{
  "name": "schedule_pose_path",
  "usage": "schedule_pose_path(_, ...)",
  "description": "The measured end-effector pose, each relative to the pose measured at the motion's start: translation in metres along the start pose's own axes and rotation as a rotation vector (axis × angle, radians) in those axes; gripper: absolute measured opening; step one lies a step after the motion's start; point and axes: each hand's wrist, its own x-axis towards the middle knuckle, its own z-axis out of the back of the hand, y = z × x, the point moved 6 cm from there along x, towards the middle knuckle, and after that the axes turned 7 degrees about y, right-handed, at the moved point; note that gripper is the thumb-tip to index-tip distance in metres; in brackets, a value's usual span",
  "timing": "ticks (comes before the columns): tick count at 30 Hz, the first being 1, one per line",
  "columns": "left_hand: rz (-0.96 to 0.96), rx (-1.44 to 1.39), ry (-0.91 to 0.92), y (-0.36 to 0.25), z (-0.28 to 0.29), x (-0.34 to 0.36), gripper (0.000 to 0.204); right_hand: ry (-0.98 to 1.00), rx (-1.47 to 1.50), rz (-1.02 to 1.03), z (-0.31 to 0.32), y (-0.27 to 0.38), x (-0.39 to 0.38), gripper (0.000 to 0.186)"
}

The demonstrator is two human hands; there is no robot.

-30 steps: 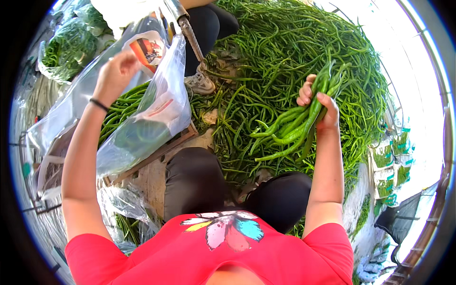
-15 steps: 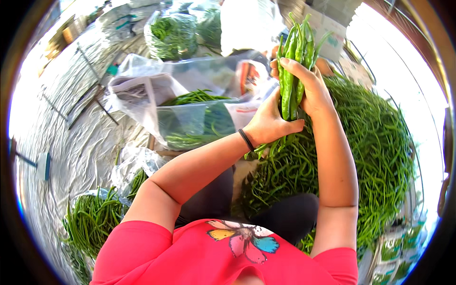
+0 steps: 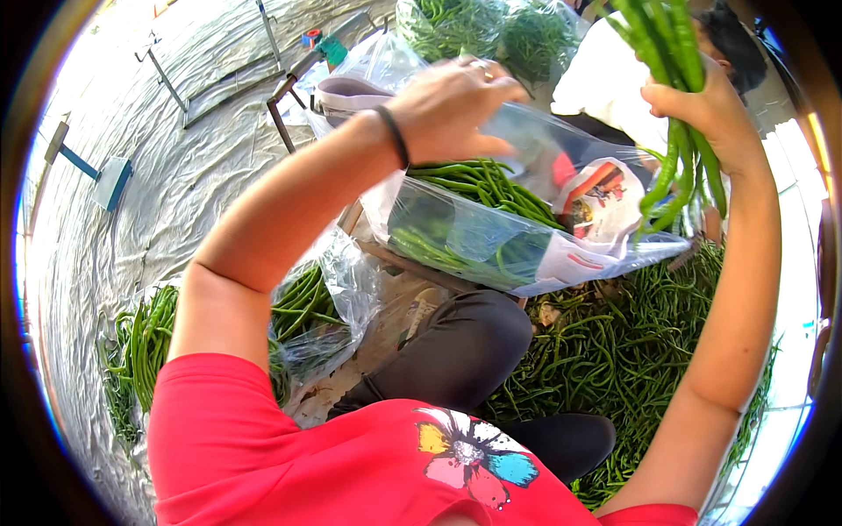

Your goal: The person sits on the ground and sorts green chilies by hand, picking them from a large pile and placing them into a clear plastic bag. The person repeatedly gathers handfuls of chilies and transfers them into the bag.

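My right hand (image 3: 715, 123), raised at the far right, is closed around a bunch of long green chili peppers (image 3: 671, 48) whose lower ends dangle below the palm. My left hand (image 3: 452, 110), with a black band at the wrist, holds nothing; its thumb and fingers are apart and slightly blurred. It hovers over the near-left part of a clear plastic bag (image 3: 456, 261). Inside that bag, chili peppers (image 3: 491, 188) lie lengthwise beside printed paper (image 3: 605, 202). Below my right forearm spreads a big heap of loose chili peppers (image 3: 605, 368).
More chili peppers fill a plastic bag (image 3: 307, 302) at the lower left and clear bags (image 3: 456, 31) at the far side. A person in white (image 3: 605, 74) sits beyond the bag. A metal frame (image 3: 281, 101) and a blue block on a rod (image 3: 111, 182) stand on the wrinkled sheet (image 3: 210, 167).
My left hand has let go of the chili peppers and moved left over the bag. My right hand has carried the bunch to the right. The view has turned rightward.
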Motion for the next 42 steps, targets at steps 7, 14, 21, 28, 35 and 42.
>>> schedule_pose_path(7, 0.072, 0.201, 0.29, 0.07, -0.027, -0.066, 0.029, 0.868, -0.668, -0.327, -0.152, -0.12, 0.052, 0.044)
schedule_pose_path(14, 0.294, 0.244, 0.247, 0.105, -0.014, -0.091, 0.049, 1.152, -0.479, -0.145, -0.28, -0.16, 0.097, 0.049)
schedule_pose_path(21, 0.269, 0.516, 0.321, 0.112, -0.022, -0.067, 0.057, 0.861, -0.308, -0.162, -0.356, -0.16, 0.15, 0.039)
schedule_pose_path(28, 0.3, 0.165, 0.305, 0.102, -0.007, -0.095, 0.034, 0.723, 0.555, 0.125, -0.434, -0.153, 0.142, 0.042)
schedule_pose_path(35, 0.415, 0.124, 0.057, 0.099, -0.011, -0.113, 0.023, 0.465, 2.24, -0.572, -0.483, -0.126, 0.123, 0.044)
schedule_pose_path(42, 0.5, 0.087, -0.038, 0.102, -0.014, -0.127, 0.022, 0.46, 2.056, -0.601, -0.52, -0.137, 0.144, 0.044)
